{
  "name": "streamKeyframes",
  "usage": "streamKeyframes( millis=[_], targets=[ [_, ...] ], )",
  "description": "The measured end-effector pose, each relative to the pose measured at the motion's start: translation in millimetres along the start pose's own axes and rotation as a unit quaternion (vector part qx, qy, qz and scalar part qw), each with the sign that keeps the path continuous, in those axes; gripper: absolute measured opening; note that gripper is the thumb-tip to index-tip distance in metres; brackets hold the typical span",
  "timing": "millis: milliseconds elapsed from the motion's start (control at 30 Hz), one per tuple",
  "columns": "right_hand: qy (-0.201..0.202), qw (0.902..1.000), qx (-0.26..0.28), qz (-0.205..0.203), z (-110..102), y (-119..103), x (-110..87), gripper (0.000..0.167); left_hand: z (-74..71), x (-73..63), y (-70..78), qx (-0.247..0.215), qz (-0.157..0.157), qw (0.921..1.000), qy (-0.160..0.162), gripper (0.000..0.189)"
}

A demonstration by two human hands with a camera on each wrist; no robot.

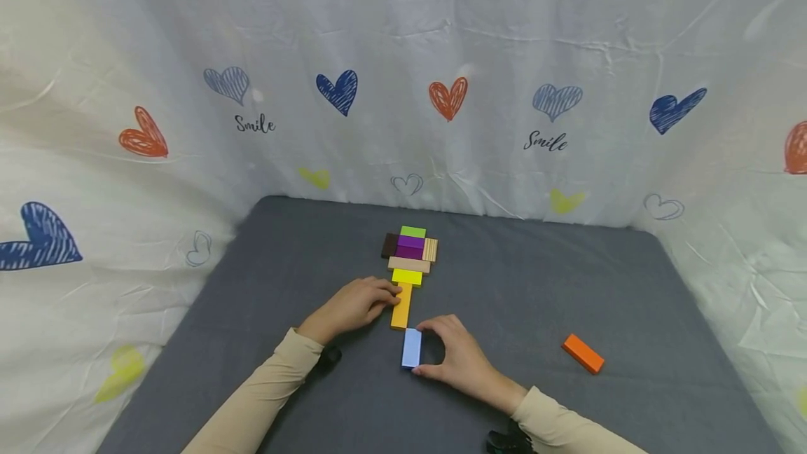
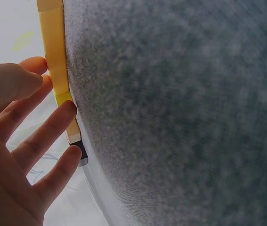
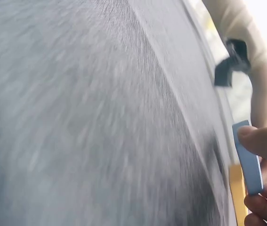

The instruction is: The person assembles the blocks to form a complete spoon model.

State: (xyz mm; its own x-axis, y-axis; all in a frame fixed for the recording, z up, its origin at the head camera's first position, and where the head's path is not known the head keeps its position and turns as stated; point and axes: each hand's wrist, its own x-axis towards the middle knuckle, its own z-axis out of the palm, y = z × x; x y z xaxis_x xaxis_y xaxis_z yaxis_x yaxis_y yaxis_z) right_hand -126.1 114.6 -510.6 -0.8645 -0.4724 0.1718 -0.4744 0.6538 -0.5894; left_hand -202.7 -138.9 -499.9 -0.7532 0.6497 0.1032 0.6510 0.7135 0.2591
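My right hand (image 1: 459, 356) pinches a light blue block (image 1: 412, 348) end to end, thumb on the near end and fingers on the far one. The block lies just below the near end of a yellow-orange block (image 1: 401, 308). Relaxed fingertips of my left hand (image 1: 353, 307) touch the left side of that yellow-orange block. In the left wrist view, the fingers (image 2: 53, 129) are spread beside the row. Beyond it, a bright yellow block (image 1: 407, 277) and a tan block (image 1: 409, 265) lie crosswise, joined in one line.
Past the tan block sit two purple blocks (image 1: 410, 248), flanked by a dark brown block (image 1: 389, 245) and a striped wooden block (image 1: 430, 250). A green block (image 1: 412, 232) tops the group. An orange block (image 1: 583, 354) lies apart on the grey tabletop (image 1: 504, 286), right of my hands.
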Motion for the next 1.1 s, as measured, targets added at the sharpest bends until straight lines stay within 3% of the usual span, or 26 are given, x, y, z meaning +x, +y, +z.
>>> streamKeyframes(
  millis=[300, 1100],
  targets=[
    [-0.008, 0.9997, 0.006, -0.023, 17.3, -12.1, 8.5, 0.061, -0.3, -1.7, 0.2, -0.006, 0.003, 1.0, 0.004, 0.026],
    [-0.001, 0.9999, -0.014, -0.008, 26.2, -13.9, 15.4, 0.061, -0.1, -1.6, 1.0, -0.01, -0.006, 0.9999, -0.003, 0.028]
  ],
)
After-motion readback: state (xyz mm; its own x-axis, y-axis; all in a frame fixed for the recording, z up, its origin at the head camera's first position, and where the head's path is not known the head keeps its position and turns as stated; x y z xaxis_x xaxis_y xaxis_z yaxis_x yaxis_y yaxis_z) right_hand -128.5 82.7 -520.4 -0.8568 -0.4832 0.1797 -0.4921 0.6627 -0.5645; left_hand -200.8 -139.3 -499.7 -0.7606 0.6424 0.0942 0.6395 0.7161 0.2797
